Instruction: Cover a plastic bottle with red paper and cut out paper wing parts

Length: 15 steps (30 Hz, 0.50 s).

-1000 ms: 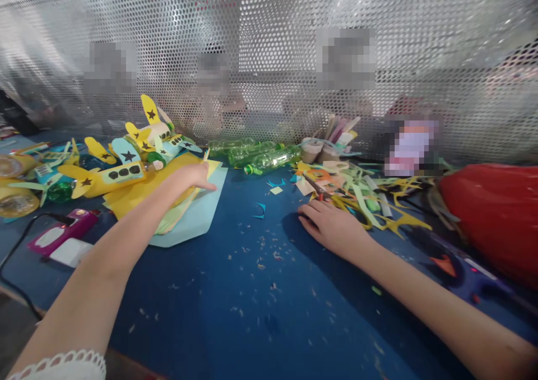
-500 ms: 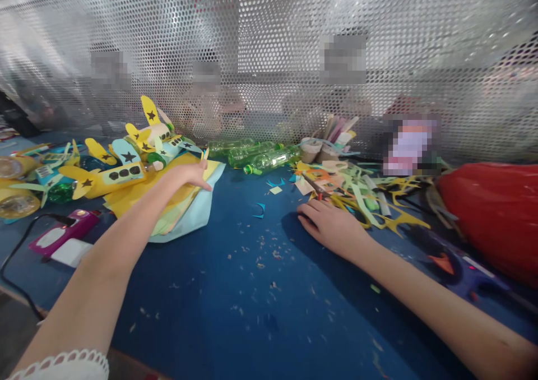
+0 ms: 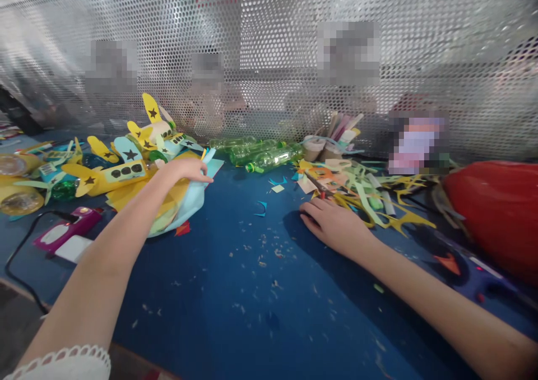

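One blue table takes up most of my feed, a mesh partition behind it, near edge cutting across lower left. Red glossy bundle blocks the far right side, so the right forearm has it as a limit. Paper stack sits left of centre, under the left forearm, yellow planes hard up against its far left side. Main change: its light blue sheet lay flat a second ago, right corner spread out; now that side is curled up at the left hand. Left fingers closed, thumb over the edge, looks like a pinch on the sheet; exact contact partly hidden. My read: the lower layers are being got at. Right hand hasn't moved: palm down, fingers loosely bent, small gap at the thumb, nothing seen in it. Green bottles bound the far side. Best room is the strip between the hands, running toward the near edge. Scissors lie just beyond the right knuckles; can't tell if they touch. Red piece now shows at the stack's near edge. Smallest: blue scrap mid-strip, flecks nearer me.
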Each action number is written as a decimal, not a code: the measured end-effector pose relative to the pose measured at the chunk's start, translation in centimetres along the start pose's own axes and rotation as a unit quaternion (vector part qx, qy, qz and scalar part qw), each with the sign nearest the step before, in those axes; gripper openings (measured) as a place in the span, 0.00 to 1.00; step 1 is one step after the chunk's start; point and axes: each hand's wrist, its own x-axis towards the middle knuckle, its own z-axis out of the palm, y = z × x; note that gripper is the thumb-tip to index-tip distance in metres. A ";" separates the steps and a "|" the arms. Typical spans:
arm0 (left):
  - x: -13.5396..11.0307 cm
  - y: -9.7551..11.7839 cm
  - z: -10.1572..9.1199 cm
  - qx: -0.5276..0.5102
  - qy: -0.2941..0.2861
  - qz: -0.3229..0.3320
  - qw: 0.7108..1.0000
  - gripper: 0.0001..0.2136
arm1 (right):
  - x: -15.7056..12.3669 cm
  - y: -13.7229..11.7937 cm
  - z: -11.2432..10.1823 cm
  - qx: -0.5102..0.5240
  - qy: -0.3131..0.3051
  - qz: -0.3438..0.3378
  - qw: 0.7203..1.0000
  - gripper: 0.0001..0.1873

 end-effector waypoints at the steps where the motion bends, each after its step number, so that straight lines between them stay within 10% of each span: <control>1: -0.2 0.4 0.0 0.007 0.002 -0.017 1.000 0.26 | 0.0 0.0 0.0 0.003 0.001 0.000 1.000 0.13; 15: 0.2 0.4 0.2 0.032 0.010 0.005 0.999 0.24 | 0.1 0.0 -0.1 -0.004 -0.017 0.002 1.000 0.14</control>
